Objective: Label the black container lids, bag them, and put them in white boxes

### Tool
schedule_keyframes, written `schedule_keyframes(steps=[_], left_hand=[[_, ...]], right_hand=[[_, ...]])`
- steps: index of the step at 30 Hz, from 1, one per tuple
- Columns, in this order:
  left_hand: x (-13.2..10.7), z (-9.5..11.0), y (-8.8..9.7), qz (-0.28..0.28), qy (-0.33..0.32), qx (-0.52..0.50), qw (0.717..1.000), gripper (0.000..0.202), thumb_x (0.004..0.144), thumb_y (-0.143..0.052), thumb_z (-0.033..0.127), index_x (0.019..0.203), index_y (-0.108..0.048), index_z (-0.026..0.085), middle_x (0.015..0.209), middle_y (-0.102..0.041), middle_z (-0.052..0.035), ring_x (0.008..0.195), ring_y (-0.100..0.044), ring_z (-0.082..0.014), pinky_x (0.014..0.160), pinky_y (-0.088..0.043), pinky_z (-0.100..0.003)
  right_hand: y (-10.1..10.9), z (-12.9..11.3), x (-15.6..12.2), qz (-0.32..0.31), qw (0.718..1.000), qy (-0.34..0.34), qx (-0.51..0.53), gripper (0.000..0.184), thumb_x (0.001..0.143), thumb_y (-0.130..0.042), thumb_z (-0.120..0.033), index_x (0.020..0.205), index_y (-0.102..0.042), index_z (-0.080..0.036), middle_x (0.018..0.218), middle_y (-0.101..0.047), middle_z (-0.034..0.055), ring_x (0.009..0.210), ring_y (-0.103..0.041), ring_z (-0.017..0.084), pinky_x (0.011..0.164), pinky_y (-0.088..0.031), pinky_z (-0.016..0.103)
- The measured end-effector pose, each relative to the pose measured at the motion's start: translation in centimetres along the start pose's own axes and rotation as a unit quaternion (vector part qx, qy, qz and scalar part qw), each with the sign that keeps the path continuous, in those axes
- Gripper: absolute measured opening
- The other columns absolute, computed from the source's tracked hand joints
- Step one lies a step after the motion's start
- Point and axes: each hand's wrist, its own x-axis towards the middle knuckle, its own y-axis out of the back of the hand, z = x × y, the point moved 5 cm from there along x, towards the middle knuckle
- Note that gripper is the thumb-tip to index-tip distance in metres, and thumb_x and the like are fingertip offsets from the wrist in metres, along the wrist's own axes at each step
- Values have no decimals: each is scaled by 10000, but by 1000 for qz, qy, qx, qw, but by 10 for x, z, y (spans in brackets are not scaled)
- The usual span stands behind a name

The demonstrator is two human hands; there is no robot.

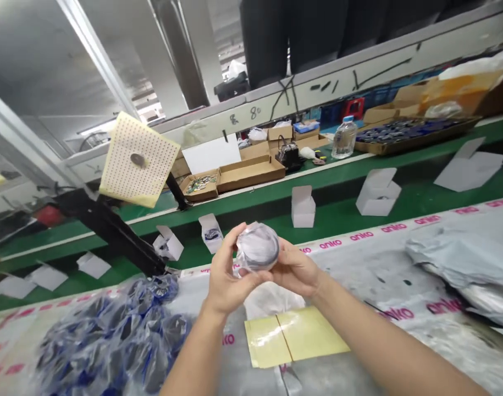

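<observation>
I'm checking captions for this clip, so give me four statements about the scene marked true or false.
1. The left hand and right hand both hold the wrapped round item. True.
2. The pile of bagged items lies right of the glossy yellow sheet. False: the pile of bagged items lies left of the glossy yellow sheet.
3. The clear bottle has a blue cap. True.
4. All the white boxes are closed. False: several white boxes stand open.
</observation>
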Motion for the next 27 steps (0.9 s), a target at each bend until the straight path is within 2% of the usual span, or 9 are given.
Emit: schedule_keyframes(steps=[2,4,7,10,15,19,22,24,27], left_hand=[[5,-2,-5,4,5,-45,999,736,800,-827,540,1433,-539,298,1375,-607,-75,1253,-595,-258,1055,-502,-277],[7,-3,-9,2,9,-77,997,683,864,-752,567,1446,-529,288,1387,-602,-86,1276,-583,-265,1070,-504,-296],[8,-9,-7,21,35,-67,997,437,980,-667,390,1401,-581,307,1398,-600,-71,1286,-580,-243,1085,-500,-305],[7,-21,0,37,74,-57,995,312,987,-652,237,1285,-679,328,1341,-638,-45,1253,-602,-214,1059,-515,-271],[9,-33,8,44,111,-67,991,288,962,-679,199,1217,-718,327,1275,-670,-35,1146,-657,-187,984,-549,-233],[7,-33,9,68,132,-85,985,274,1035,-570,258,1278,-670,336,1305,-659,-19,1204,-624,-171,1033,-513,-234],[5,-32,2,30,138,-112,984,348,997,-647,323,1343,-613,342,1365,-619,-23,1269,-578,-201,1074,-485,-267],[4,-33,-1,-6,149,-112,982,399,955,-712,316,1341,-614,346,1353,-623,-16,1231,-598,-203,1051,-493,-266],[2,-37,-2,-29,176,-115,977,378,975,-683,327,1345,-614,367,1336,-634,-12,1193,-618,-211,1049,-496,-309]], right_hand=[[2,-9,-1,-2,1000,0,6,580,777,-871,-380,1278,-620,-234,1168,-706,52,998,-717,208,859,-623,361],[5,-15,0,8,1000,6,11,611,753,-891,-370,1279,-609,-240,1134,-714,40,930,-729,198,791,-642,347],[11,-16,1,40,999,15,17,627,727,-913,-344,1262,-600,-247,1150,-715,39,919,-730,184,788,-644,329],[18,-9,4,61,998,5,19,563,771,-882,-342,1251,-605,-242,1169,-720,50,951,-739,188,817,-629,292],[28,7,7,85,996,-28,24,507,840,-808,-433,1265,-606,-246,1166,-738,56,981,-754,226,837,-617,288],[30,15,7,89,995,-38,14,494,842,-798,-455,1258,-615,-262,1213,-727,59,974,-754,210,864,-613,299],[36,18,4,103,995,-17,4,467,805,-835,-424,1209,-648,-281,1155,-740,23,978,-743,185,916,-607,340],[40,20,2,112,994,-6,3,465,772,-865,-389,1181,-666,-288,1130,-743,9,999,-731,180,932,-604,354],[45,23,-1,119,993,-8,-2,511,730,-894,-382,1182,-674,-294,1146,-739,13,1014,-723,183,934,-601,353]])
